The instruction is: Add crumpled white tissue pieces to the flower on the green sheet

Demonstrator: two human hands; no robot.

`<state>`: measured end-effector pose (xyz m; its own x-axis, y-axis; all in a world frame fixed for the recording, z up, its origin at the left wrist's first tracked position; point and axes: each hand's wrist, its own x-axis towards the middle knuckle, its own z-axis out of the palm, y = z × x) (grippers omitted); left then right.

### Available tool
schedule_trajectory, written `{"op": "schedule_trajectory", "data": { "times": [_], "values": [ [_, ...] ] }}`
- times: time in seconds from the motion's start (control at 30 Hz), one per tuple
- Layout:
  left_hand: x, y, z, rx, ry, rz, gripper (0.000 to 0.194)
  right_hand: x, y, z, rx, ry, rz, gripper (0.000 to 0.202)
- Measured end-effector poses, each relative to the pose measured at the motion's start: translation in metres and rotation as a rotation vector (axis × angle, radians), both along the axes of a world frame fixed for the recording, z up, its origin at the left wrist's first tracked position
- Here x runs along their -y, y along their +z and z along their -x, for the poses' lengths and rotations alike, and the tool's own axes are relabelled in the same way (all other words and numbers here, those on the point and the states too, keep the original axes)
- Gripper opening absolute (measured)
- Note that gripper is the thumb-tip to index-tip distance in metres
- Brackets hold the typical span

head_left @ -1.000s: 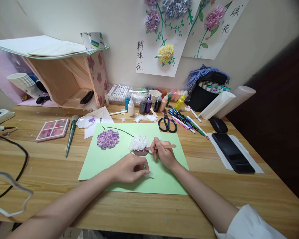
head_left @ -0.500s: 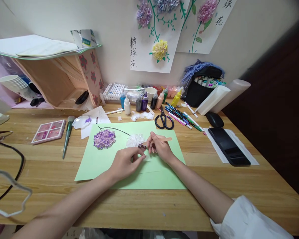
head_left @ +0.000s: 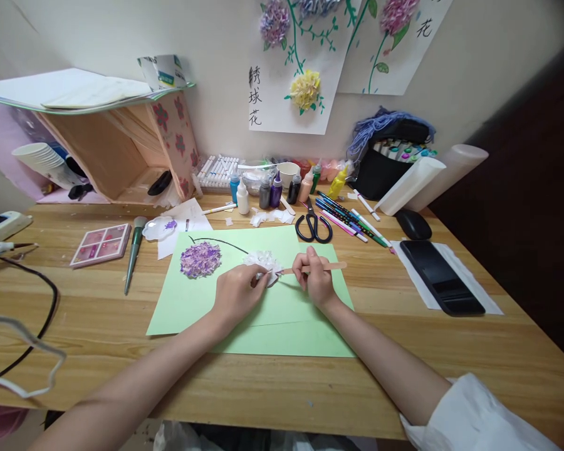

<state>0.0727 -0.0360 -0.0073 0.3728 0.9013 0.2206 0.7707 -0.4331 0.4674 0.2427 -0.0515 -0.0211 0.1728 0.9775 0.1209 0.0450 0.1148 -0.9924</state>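
On the green paper (head_left: 188, 313) are a purple textured flower (head_left: 200, 260) at left and a white one (head_left: 263, 260) beside it, joined by a thin dark curved line. My left hand (head_left: 240, 291) bends over the white flower's lower edge, thumb and fingertips pinched together; whatever lies between them is too small to make out. A flat wooden stick (head_left: 336, 266) is held in my right hand (head_left: 314, 274), its tip pointing left and reaching the white flower's right edge near my left fingertips.
Black scissors (head_left: 314, 227), paint bottles (head_left: 242, 197) and pens (head_left: 343, 216) lie behind the paper. A phone (head_left: 439, 275) and mouse (head_left: 413, 224) are at right. A palette (head_left: 101, 244), brush (head_left: 134, 254) and glue gun (head_left: 0, 249) are at left.
My left thumb and fingers have closed at the white flower's edge. The stick and my right hand have shifted right, and the whole view has moved slightly.
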Motion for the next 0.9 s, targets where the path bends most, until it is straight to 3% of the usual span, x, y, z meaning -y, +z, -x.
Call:
{"op": "schedule_trajectory", "data": {
  "times": [0.17, 0.33, 0.57, 0.9],
  "values": [
    [-0.0019, -0.0028, -0.0015, -0.024, -0.004, -0.024, 0.019, 0.0042, 0.0039, 0.0029, 0.169, 0.120, -0.015, 0.061],
    [-0.0032, -0.0031, -0.0019, -0.016, -0.010, -0.005, 0.020, 0.0064, 0.0052, 0.0059, 0.336, 0.131, -0.092, 0.058],
    [-0.0052, -0.0017, 0.0054, 0.025, 0.043, 0.008, 0.023, 0.0056, 0.0023, 0.0049, 0.340, 0.076, -0.077, 0.057],
    [-0.0027, -0.0032, 0.0065, 0.046, 0.025, 0.010, 0.022, 0.0063, -0.0005, 0.0055, 0.363, 0.122, -0.106, 0.054]
  ]
}}
